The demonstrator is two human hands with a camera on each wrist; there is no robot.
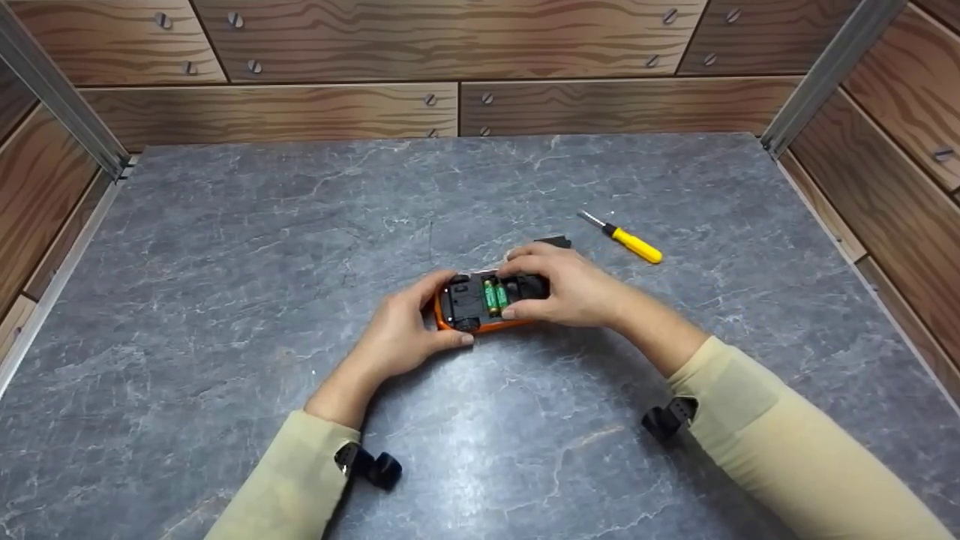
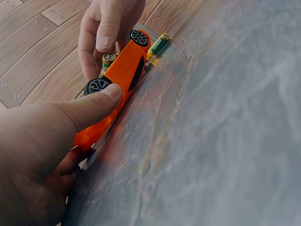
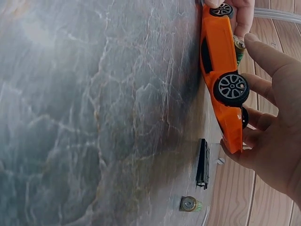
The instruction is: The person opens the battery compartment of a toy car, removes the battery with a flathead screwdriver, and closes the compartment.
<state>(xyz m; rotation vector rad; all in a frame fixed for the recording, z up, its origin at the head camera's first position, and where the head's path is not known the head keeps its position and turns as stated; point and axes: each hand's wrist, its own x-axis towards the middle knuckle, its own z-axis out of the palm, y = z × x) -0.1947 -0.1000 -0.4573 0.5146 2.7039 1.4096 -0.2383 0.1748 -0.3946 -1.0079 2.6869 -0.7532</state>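
An orange toy car (image 1: 491,325) lies upside down, its black underside facing up. Two green batteries (image 1: 491,298) sit side by side in its open compartment; from the side, one battery (image 2: 107,60) sticks up above the body. My left hand (image 1: 397,330) grips one end of the car, thumb on the near side by a wheel. Across the other end reaches my right hand (image 1: 574,287), pinching a battery between thumb and fingers; its thumb tip touches the battery end (image 3: 240,44). The other fingertips are partly hidden behind the car.
A black battery cover (image 1: 553,241) lies just beyond my right hand. Another battery (image 3: 189,204) is on the table near that cover. Farther right rests a yellow-handled screwdriver (image 1: 636,245). Wood-patterned panels (image 1: 337,112) border the grey marbled table (image 1: 262,217).
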